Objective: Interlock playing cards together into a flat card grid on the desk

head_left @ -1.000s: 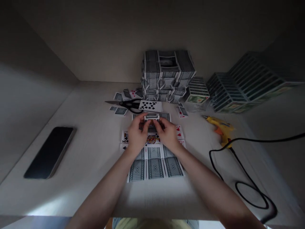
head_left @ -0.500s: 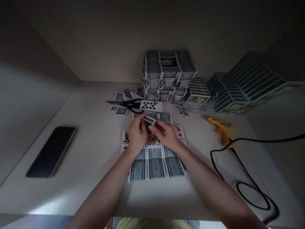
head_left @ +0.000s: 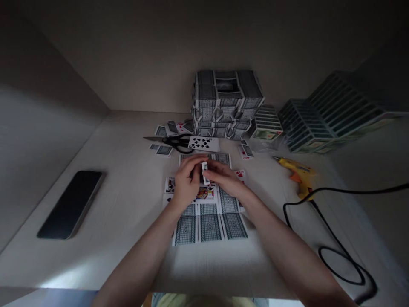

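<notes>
Face-down playing cards laid edge to edge form a card panel (head_left: 209, 228) on a pale bench (head_left: 128, 183). A smartphone (head_left: 70, 204), screen dark, lies well to the left of the panel, while a black cable (head_left: 356, 192) loops over the bench to its right. Above the panel's middle, a person's right hand (head_left: 225, 177) pinches a folded playing card (head_left: 205, 166) between thumb and fingers, its narrow side turned up; the left hand (head_left: 187, 179) grips the same piece, fingers bent over its far end. Beneath the hands, a face-up court card (head_left: 206, 194) shows on the panel. A five of hearts (head_left: 241, 174) sticks out at the panel's right side, and a yellow glue gun (head_left: 298, 172) rests farther right. Just beyond the panel lie black-handled scissors (head_left: 169, 140), touching a face-up spade card (head_left: 204, 143). Farther beyond stands a box built of cards (head_left: 206, 91), with striped stacks (head_left: 303, 121) beyond the panel's right side.
</notes>
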{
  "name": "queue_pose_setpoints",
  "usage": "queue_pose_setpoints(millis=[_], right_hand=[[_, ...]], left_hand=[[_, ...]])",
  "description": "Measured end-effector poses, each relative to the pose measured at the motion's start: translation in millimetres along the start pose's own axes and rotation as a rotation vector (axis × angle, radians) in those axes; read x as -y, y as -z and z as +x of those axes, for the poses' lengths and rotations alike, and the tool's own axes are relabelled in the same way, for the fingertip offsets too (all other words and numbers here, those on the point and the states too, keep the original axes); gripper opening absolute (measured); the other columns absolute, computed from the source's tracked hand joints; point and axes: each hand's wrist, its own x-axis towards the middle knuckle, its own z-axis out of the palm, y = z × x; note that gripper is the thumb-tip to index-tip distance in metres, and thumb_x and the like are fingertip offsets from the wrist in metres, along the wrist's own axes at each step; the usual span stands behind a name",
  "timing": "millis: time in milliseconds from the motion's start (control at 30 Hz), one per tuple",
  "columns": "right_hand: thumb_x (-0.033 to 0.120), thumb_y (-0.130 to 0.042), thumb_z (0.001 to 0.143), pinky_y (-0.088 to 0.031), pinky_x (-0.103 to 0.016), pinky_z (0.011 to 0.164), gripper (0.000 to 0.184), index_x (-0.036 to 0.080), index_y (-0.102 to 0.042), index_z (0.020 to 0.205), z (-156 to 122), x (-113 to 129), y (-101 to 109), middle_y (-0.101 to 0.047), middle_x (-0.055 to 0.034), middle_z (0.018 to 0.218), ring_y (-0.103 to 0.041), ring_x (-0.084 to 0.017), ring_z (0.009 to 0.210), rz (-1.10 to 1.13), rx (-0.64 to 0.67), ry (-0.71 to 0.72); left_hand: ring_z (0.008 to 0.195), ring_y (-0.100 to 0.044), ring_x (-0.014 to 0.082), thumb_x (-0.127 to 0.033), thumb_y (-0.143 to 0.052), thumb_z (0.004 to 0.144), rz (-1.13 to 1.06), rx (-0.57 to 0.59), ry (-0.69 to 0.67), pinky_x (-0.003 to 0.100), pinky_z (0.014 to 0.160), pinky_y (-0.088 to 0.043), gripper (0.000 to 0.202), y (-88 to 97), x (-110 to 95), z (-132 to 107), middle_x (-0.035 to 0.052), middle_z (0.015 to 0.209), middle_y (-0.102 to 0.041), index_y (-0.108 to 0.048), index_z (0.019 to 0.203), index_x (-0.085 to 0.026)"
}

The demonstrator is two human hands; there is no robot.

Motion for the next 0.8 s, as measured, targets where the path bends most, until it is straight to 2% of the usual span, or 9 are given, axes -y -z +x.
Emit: queue_pose_setpoints(millis=[100, 233, 433, 567, 667, 800], right_hand=[[0.043, -0.067, 0.073, -0.042, -0.024, 0.061, 0.029, 0.022, -0.065, 0.093, 0, 2, 2, -0.06, 0.0006, 0.082, -0.052, -0.011, 0.069, -0.024, 0.04, -0.04], [0.044, -0.068, 0.072, -0.038, -0.021, 0.052, 0.029, 0.022, -0.065, 0.092, -1, 5, 2, -0.055, 0.0024, 0.072, -0.046, -0.009, 0.058, 0.047, 0.007, -0.095], [0.043, -0.074, 0.065, -0.034, -0.018, 0.046, 0.027, 0.023, -0.066, 0.081, -1, 8, 0, -0.056, 0.0017, 0.069, -0.047, -0.009, 0.06, 0.22, -0.109, -0.131], [0.045, -0.073, 0.065, -0.039, -0.019, 0.047, 0.025, 0.024, -0.066, 0.077, -1, 7, 1, -0.06, 0.002, 0.07, -0.051, -0.01, 0.062, 0.34, -0.131, -0.111], [0.051, -0.069, 0.067, -0.048, -0.025, 0.055, 0.031, 0.024, -0.066, 0.082, 0, 8, 3, -0.064, 0.0007, 0.073, -0.057, -0.013, 0.067, 0.416, -0.122, -0.067], [0.053, -0.065, 0.071, -0.053, -0.035, 0.069, 0.034, 0.024, -0.065, 0.086, 2, 9, 5, -0.068, -0.0013, 0.08, -0.062, -0.019, 0.081, 0.45, -0.163, 0.017]], left_hand=[[0.099, -0.06, 0.0149, -0.016, -0.044, 0.088, -0.014, -0.033, 0.031, 0.033, 0.091, -0.047, 0.025, 0.2, 1, -1, 0.0032, 0.102, -0.066, -0.063, 0.102, -0.022], [0.095, -0.062, 0.0146, -0.02, -0.046, 0.088, -0.025, -0.078, 0.121, 0.031, 0.089, -0.048, 0.022, 0.6, 1, -2, 0.003, 0.099, -0.068, -0.064, 0.1, -0.022], [0.085, -0.064, 0.0139, -0.031, -0.052, 0.086, -0.197, -0.268, 0.333, 0.029, 0.08, -0.051, 0.017, 2.7, 7, 3, 0.0032, 0.092, -0.068, -0.062, 0.095, -0.02], [0.071, -0.061, 0.0124, -0.036, -0.061, 0.08, -0.218, -0.367, 0.431, 0.026, 0.067, -0.051, 0.018, 3.5, 13, 8, 0.0012, 0.078, -0.065, -0.061, 0.087, -0.019], [0.066, -0.059, 0.0115, -0.037, -0.063, 0.078, -0.179, -0.321, 0.415, 0.024, 0.062, -0.05, 0.02, 2.6, 12, 7, 0.0003, 0.074, -0.063, -0.06, 0.086, -0.019], [0.065, -0.057, 0.0119, -0.036, -0.065, 0.076, 0.018, -0.165, 0.294, 0.025, 0.062, -0.048, 0.019, 1.7, 7, 1, -0.0005, 0.072, -0.061, -0.058, 0.083, -0.019]])
